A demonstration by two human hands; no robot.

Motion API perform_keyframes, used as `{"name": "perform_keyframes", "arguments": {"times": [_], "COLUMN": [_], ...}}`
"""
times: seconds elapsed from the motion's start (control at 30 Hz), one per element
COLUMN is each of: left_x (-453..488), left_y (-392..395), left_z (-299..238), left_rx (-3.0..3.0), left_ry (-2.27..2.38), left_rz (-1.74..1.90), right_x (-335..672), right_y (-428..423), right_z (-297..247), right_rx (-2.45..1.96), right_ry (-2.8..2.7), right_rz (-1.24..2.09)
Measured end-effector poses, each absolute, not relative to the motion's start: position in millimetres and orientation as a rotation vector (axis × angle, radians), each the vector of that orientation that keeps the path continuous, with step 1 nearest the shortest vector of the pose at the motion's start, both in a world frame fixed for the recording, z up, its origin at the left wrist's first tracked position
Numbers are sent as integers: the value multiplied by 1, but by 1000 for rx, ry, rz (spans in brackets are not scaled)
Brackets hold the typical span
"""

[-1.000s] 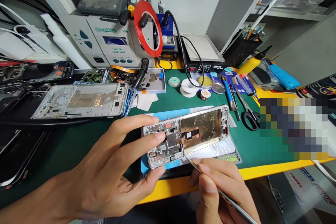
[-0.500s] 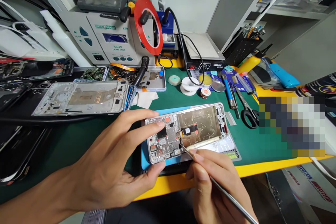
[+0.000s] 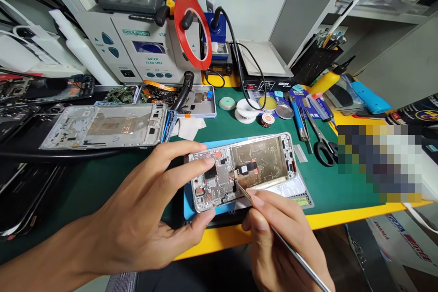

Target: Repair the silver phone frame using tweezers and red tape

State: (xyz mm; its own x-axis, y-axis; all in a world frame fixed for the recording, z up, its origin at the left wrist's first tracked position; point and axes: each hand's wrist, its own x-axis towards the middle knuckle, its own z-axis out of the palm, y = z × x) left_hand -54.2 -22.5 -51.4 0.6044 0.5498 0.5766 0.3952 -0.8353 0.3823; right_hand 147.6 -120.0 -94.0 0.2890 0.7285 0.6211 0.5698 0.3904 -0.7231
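An opened phone (image 3: 224,178) lies face down on a blue-and-white pad (image 3: 189,206), its circuit board showing at the left and a bare, gold-coloured battery bay (image 3: 270,160) at the right. My left hand (image 3: 147,200) grips the phone's left end, thumb on the near edge, index finger at the far edge and middle finger on the board. In my right hand (image 3: 284,237), held like a pen, is a slim metal tool (image 3: 296,255) with a pointed tip. That tip is at the board beside a black flex cable (image 3: 247,169); whether it touches cannot be told.
Behind stand a soldering station (image 3: 143,50) and a heating plate (image 3: 265,61). Scissors (image 3: 325,146) and blue-handled tweezers (image 3: 298,121) lie right of the phone. Another phone frame (image 3: 106,127) is at the left, near a black hose (image 3: 185,91) and a tray of parts (image 3: 205,108).
The metal tool's tip has shifted slightly away from me along the board, toward the flex cable's connector. My left hand and the phone hold nearly the same place.
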Motion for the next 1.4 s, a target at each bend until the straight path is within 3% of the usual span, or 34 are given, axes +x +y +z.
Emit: {"name": "perform_keyframes", "arguments": {"times": [1.4], "left_x": [-53], "left_y": [-23], "left_z": [-51], "left_rx": [2566], "left_ry": [734], "left_rz": [1054], "right_x": [156], "right_y": [-121], "right_z": [-98], "right_rx": [-1158], "right_ry": [-1477], "right_rz": [224]}}
